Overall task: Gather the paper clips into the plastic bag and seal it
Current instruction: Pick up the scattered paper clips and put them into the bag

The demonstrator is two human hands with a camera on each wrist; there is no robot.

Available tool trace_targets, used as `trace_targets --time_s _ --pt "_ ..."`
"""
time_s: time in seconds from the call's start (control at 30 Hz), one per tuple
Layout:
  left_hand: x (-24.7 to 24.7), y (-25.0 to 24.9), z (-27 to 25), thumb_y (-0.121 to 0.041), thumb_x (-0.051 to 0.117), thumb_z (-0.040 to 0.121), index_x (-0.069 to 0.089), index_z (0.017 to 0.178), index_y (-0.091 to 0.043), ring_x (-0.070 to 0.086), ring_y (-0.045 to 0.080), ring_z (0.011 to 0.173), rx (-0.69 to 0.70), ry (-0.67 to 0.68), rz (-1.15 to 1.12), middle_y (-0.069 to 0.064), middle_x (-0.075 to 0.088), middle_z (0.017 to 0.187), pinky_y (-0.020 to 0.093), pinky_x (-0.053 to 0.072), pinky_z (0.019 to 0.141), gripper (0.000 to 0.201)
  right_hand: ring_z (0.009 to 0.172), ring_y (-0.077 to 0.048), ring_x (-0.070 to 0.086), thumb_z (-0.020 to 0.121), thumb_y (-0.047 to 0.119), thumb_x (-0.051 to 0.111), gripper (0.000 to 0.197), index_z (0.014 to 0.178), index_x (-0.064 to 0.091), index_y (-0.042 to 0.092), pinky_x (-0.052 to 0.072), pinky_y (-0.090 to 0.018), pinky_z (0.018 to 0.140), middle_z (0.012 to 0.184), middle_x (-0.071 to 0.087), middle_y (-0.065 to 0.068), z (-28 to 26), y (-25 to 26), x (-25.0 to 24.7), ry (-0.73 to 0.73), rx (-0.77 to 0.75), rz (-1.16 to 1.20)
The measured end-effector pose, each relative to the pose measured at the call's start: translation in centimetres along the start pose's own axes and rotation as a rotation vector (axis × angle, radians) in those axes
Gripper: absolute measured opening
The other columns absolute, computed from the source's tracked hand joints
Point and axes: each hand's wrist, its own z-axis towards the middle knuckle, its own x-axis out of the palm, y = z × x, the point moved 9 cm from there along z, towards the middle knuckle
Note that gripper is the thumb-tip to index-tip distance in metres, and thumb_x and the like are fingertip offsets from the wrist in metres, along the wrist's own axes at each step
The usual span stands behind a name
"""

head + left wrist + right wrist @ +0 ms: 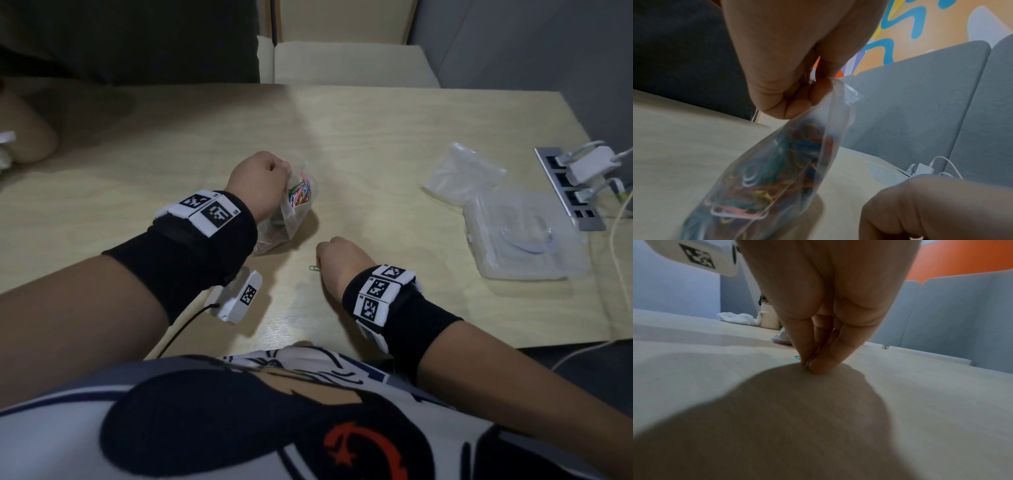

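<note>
While my left hand (260, 181) pinches the plastic bag (291, 212) open, my right hand (337, 260) pinches at the green paper clip (314, 268) on the desk (376, 137); next, lift it in.

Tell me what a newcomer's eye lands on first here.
First, the clear plastic bag stuffed with coloured paper clips, held up mid-table by its top edge in the left hand. Next, the right hand nearer the body, fingertips pinched together on the table beside a lone green paper clip.
</note>
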Motion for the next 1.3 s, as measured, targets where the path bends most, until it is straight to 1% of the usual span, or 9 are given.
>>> trace_targets --time_s 0.37,0.53,0.7,0.8,0.83,0.97,1.07,1.2,1.3 --pt "2.1 -1.1 -0.7 -0.027 0.046 0.091 0.060 0.085 -0.015 0.063 0.039 0.099 -0.003 0.000 0.060 0.021 0.067 0.103 0.049 0.054 0.088 0.019 0.107 -0.030 0.061 0.094 0.008 0.041 0.027 0.113 0.060 0.008 0.048 -0.036 0.091 0.119 0.063 -0.011 -0.4 -5.8 2.2 0.078 0.197 0.043" --pt "3.5 -2.1 -1.1 -0.028 0.046 0.090 0.060 0.085 -0.015 0.064 0.038 0.098 0.001 0.011 0.073 0.022 0.067 0.102 0.049 0.054 0.088 0.020 0.105 -0.032 0.057 0.093 0.001 0.042 0.016 0.101 0.053 0.009 0.038 -0.031 0.075 0.116 0.056 -0.015 -1.6 -7.5 2.2 0.079 0.218 -0.017" --pt "5.3 -3.5 -1.5 -0.026 0.045 0.091 0.061 0.089 -0.011 0.062 0.043 0.096 0.043 0.047 0.067 0.024 0.067 0.100 0.049 0.053 0.087 0.022 0.094 -0.033 0.059 0.090 0.006 0.043 0.020 0.104 0.055 0.014 0.049 -0.038 0.085 0.105 0.057 -0.009 -2.3 -9.5 2.2 -0.024 0.279 0.111" --pt "6.3 -4.2 -1.9 -0.028 0.045 0.088 0.059 0.080 -0.016 0.062 0.045 0.094 0.062 0.083 0.052 0.024 0.067 0.096 0.050 0.051 0.085 0.020 0.093 -0.035 0.062 0.087 0.017 0.041 0.029 0.107 0.061 0.015 0.052 -0.048 0.086 0.103 0.063 -0.011 1.9 -13.8 7.7 0.087 0.347 0.050" --pt "6.5 -4.4 -2.0 -0.031 0.045 0.086 0.056 0.075 -0.021 0.062 0.045 0.094 0.062 0.094 0.044 0.022 0.066 0.092 0.051 0.051 0.085 0.019 0.093 -0.038 0.063 0.085 0.020 0.038 0.038 0.113 0.062 0.015 0.052 -0.051 0.086 0.106 0.065 -0.013 0.8 -13.3 6.8 0.156 0.385 0.011" --pt "7.1 -4.7 -2.0 -0.030 0.046 0.086 0.054 0.070 -0.023 0.061 0.045 0.095 0.062 0.127 0.027 0.003 0.055 0.069 0.051 0.050 0.083 0.019 0.102 -0.033 0.063 0.090 0.011 0.051 0.025 0.111 0.064 0.005 0.045 -0.030 0.073 0.109 0.065 -0.016 -2.6 -10.5 2.4 0.143 0.282 0.088" --pt "7.2 -4.8 -1.8 -0.027 0.046 0.088 0.053 0.068 -0.023 0.061 0.045 0.094 0.082 0.118 0.014 0.009 0.058 0.071 0.049 0.051 0.083 0.022 0.106 -0.032 0.062 0.090 0.011 0.053 0.024 0.111 0.063 0.004 0.041 -0.028 0.072 0.113 0.065 -0.016 -3.1 -10.9 1.8 0.110 0.265 0.106" --pt "7.5 -4.8 -1.5 -0.029 0.045 0.087 0.052 0.066 -0.023 0.062 0.046 0.093 0.088 0.132 0.025 0.000 0.054 0.066 0.049 0.051 0.082 0.023 0.104 -0.031 0.063 0.094 0.008 0.048 0.024 0.111 0.064 0.003 0.048 -0.031 0.081 0.112 0.067 -0.013 -3.4 -10.9 1.9 0.126 0.286 0.059" --pt "7.8 -4.8 -1.3 -0.032 0.045 0.083 0.053 0.065 -0.023 0.059 0.042 0.080 0.093 0.146 0.022 -0.001 0.053 0.064 0.046 0.049 0.076 0.022 0.102 -0.032 0.063 0.094 0.009 0.045 0.025 0.108 0.065 0.004 0.047 -0.029 0.081 0.109 0.068 -0.013 -4.2 -11.4 0.5 0.028 0.245 0.064"
